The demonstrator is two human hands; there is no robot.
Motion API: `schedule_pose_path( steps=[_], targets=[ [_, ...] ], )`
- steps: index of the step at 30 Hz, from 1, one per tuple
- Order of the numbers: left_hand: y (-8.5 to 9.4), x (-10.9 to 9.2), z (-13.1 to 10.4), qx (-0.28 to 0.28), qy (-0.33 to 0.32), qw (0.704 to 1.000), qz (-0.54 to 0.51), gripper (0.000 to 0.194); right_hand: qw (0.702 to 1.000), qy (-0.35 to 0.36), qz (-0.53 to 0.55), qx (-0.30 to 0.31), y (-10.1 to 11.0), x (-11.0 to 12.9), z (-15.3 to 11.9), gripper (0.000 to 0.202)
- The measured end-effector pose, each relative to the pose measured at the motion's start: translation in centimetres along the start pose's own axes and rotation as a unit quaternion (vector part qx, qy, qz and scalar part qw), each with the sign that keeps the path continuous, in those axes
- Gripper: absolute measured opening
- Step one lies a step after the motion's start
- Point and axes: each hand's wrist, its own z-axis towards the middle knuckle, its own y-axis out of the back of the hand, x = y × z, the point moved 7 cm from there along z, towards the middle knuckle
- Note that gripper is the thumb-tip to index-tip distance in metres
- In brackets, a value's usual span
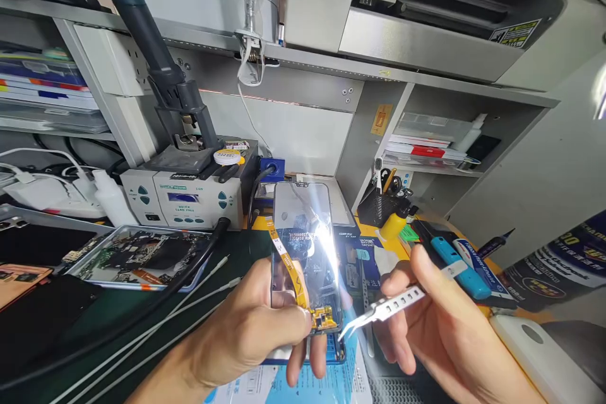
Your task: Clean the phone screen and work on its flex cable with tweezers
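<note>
My left hand (pixel 260 322) grips a phone screen (pixel 303 233), seen from its shiny back and tilted upright. An orange flex cable (pixel 290 268) runs down its left side to a small gold circuit piece (pixel 322 317) at the bottom, where my thumb presses. Below the screen, part of a blue phone frame (pixel 337 350) shows; the rest is hidden by the hand and screen. My right hand (pixel 426 309) is closed on white bent-tip tweezers (pixel 398 304). Their tips are slightly apart, close to the screen's lower right corner.
A grey soldering or hot-air station (pixel 189 199) stands at the back left beside a tray of phone parts (pixel 142 259). White cables (pixel 189 309) cross the dark mat. At right are a blue-handled tool (pixel 461 268), a pen holder (pixel 379 205) and a white device (pixel 544 353).
</note>
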Motion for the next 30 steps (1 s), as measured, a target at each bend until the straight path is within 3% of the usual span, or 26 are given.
schedule_pose_path(
  steps=[3, 7, 15, 21, 30],
  targets=[
    [-0.2, -0.2, 0.1, 0.012, -0.003, 1.000, -0.008, 0.029, 0.998, 0.021, -0.010, 0.050, -1.0, 0.1, -0.2, 0.020],
    [-0.6, -0.4, 0.1, 0.017, -0.008, 1.000, -0.017, 0.031, 0.997, 0.054, -0.004, 0.061, -1.0, 0.1, -0.3, 0.007],
    [-0.7, -0.8, 0.0, 0.015, -0.008, 1.000, -0.014, 0.027, 0.996, 0.050, 0.035, 0.070, -1.5, -1.0, -0.2, 0.005],
    [-0.3, 0.1, 0.0, 0.032, -0.005, 0.999, -0.020, 0.040, 0.996, 0.060, 0.037, 0.046, -1.2, -0.7, -0.1, 0.006],
    [-0.7, 0.0, 0.1, 0.025, -0.010, 0.998, -0.063, 0.028, 0.995, 0.086, 0.015, 0.038, -0.9, -0.5, -0.1, 0.006]
  ],
)
